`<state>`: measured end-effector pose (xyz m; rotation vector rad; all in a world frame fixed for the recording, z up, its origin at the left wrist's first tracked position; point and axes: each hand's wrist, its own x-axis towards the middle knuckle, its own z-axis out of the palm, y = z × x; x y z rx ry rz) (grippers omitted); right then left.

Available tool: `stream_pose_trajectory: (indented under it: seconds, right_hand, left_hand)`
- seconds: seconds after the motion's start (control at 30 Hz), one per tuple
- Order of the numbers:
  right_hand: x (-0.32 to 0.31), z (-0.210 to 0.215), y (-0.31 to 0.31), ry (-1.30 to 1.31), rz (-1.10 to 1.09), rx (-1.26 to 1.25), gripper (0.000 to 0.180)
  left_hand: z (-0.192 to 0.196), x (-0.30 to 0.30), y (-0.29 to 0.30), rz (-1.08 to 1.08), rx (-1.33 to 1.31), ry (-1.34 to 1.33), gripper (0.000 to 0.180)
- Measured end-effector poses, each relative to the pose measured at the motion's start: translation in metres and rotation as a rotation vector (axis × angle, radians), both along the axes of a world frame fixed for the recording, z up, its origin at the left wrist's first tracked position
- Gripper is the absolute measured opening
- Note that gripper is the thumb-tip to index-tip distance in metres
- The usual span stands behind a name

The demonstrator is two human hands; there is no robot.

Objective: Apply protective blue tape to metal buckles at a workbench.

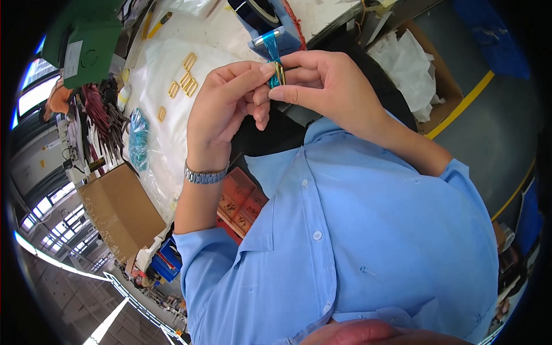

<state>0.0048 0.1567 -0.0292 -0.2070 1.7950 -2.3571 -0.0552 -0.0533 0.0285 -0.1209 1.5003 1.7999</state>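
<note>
Gold-coloured metal buckle (280, 73) sits at our fingertips, between our two hands. Our right hand (325, 77) pinches it between thumb and fingers from the right; our left hand (227, 95) pinches the teal film strip (272, 53) at its left edge, lower fingers loosely curled. A metal-link watch (206, 175) circles our left wrist. Beyond our fingertips, the strip reaches up to a blue-grey tape dispenser (292, 39). On the plastic sheeting (164, 60) left of our hands lie loose gold buckles (188, 85) and, farther left, a teal bundle (138, 140) in clear wrap. Farther off, a green container (95, 43) bears a white label (73, 59) with a roundish mark; we cannot read its print.
</note>
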Motion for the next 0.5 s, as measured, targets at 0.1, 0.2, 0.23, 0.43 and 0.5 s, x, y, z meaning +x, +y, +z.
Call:
stream_pose_trajectory:
  seconds: [0.1,0.2,0.23,0.43,0.5]
  right_hand:
    - [0.004,0.005,0.003,-0.039,0.019,0.043,0.039]
    - [-0.002,-0.002,0.007,0.001,0.037,0.189,0.040]
    - [-0.007,-0.007,0.006,0.002,0.037,0.189,0.040]
    - [-0.019,-0.020,-0.001,0.160,-0.060,0.110,0.038]
    - [-0.021,-0.022,0.000,0.179,-0.082,0.142,0.038]
  left_hand:
    - [0.001,0.000,-0.001,0.001,-0.006,-0.108,0.022]
    - [-0.004,-0.008,-0.002,-0.029,0.013,-0.184,0.022]
    - [-0.007,-0.012,-0.002,-0.029,0.013,-0.183,0.022]
    - [-0.019,-0.022,-0.004,0.022,0.024,-0.326,0.026]
    - [-0.025,-0.020,-0.001,0.063,0.054,-0.264,0.024]
